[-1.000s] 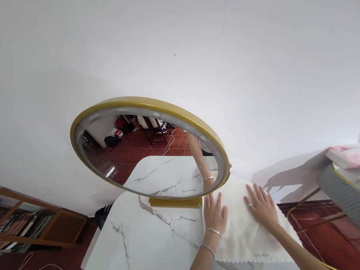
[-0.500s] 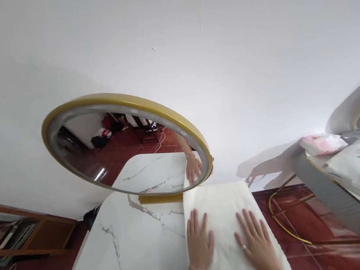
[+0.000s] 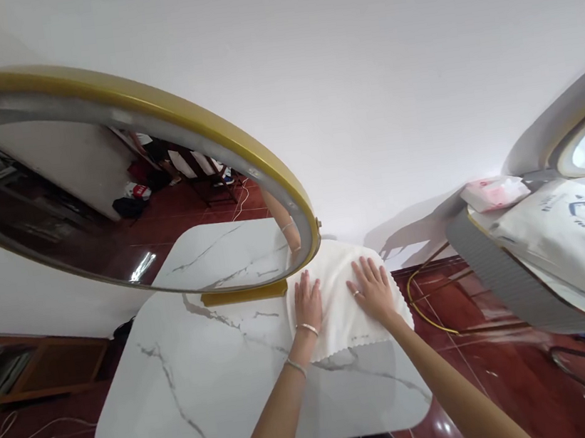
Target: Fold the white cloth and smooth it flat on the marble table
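A white cloth (image 3: 339, 303) with a scalloped near edge lies over the far right part of a white, grey-veined tabletop (image 3: 223, 393). Palm down on its left side is my left hand (image 3: 308, 308), fingers stretched forward; bracelets circle that wrist. My right hand (image 3: 373, 289), wearing a ring, rests flat on the cloth's right side with fingers spread. Neither hand grips the fabric, which shows soft creases between them. Close to the left fingertips stands a round gold-framed mirror (image 3: 237, 129) on a gold base (image 3: 243, 294).
White wall rises behind the table. At right, a grey-sided piece of furniture (image 3: 498, 271) carries a tissue pack (image 3: 494, 192) and a white printed bag (image 3: 568, 226), near a second round mirror (image 3: 554, 156). A wooden shelf (image 3: 64, 365) stands left; cables cross the red floor.
Both hands and the cloth have moved toward the wall, farther from me. The cloth's near edge and bare tabletop now show. The camera view has shifted, making the mirror larger.
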Available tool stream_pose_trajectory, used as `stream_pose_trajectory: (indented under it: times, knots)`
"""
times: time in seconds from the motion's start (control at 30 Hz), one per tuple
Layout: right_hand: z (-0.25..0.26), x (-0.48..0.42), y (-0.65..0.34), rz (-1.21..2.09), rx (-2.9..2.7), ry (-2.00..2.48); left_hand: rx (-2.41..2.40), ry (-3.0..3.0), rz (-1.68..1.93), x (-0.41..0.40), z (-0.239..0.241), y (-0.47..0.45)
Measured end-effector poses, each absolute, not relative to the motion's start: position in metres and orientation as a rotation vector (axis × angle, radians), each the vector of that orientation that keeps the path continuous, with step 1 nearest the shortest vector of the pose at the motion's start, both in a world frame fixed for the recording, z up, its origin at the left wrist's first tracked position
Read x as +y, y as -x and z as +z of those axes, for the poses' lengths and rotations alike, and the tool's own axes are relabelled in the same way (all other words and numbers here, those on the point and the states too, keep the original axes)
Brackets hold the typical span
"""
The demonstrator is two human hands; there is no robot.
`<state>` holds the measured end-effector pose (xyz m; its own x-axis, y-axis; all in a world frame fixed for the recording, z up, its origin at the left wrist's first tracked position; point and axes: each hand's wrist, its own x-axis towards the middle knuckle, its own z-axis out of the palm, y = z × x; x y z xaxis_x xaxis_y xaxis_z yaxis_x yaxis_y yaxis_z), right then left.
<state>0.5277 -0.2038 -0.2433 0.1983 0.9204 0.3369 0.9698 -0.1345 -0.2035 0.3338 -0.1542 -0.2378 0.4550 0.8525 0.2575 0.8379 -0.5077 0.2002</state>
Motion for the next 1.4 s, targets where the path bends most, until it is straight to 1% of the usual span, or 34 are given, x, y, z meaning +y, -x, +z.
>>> stream_pose_trajectory:
  times: [0.17, 0.27, 0.37, 0.43, 0.53, 0.67, 0.77, 0.87, 1.1, 1.2, 1.4]
  knots:
    - [-0.244, -0.279, -0.523, -0.141, -1.704, 1.997, 1.445, -2.666, 0.427, -0.235, -0.224, -0.303]
    - [-0.241, -0.331, -0.506, -0.105, -1.835, 1.954, 1.460, -2.680, 0.351, -0.285, -0.215, -0.280]
    - [-0.238, -0.368, -0.483, -0.105, -1.945, 1.969, 1.502, -2.676, 0.324, -0.313, -0.213, -0.262]
    - [-0.238, -0.377, -0.473, -0.109, -1.940, 1.997, 1.486, -2.665, 0.333, -0.318, -0.214, -0.256]
    - [-0.239, -0.370, -0.471, -0.109, -1.864, 2.026, 1.529, -2.550, 0.420, -0.301, -0.211, -0.264]
    - [-0.238, -0.336, -0.482, -0.108, -1.740, 2.077, 1.673, -2.369, 0.594, -0.247, -0.209, -0.294]
    - [-0.236, -0.313, -0.483, -0.135, -1.751, 2.081, 1.697, -2.380, 0.635, -0.210, -0.217, -0.308]
    - [-0.238, -0.305, -0.471, -0.161, -1.794, 2.120, 1.681, -2.422, 0.636, -0.196, -0.227, -0.302]
    - [-0.239, -0.304, -0.412, -0.120, -1.760, 2.161, 1.660, -2.429, 0.577, -0.195, -0.230, -0.229]
    - [-0.239, -0.279, -0.377, -0.082, -1.726, 2.176, 1.708, -2.430, 0.568, -0.183, -0.230, -0.186]
    - [-0.240, -0.222, -0.303, -0.095, -1.856, 2.064, 1.818, -2.478, 0.560, -0.155, -0.235, -0.107]
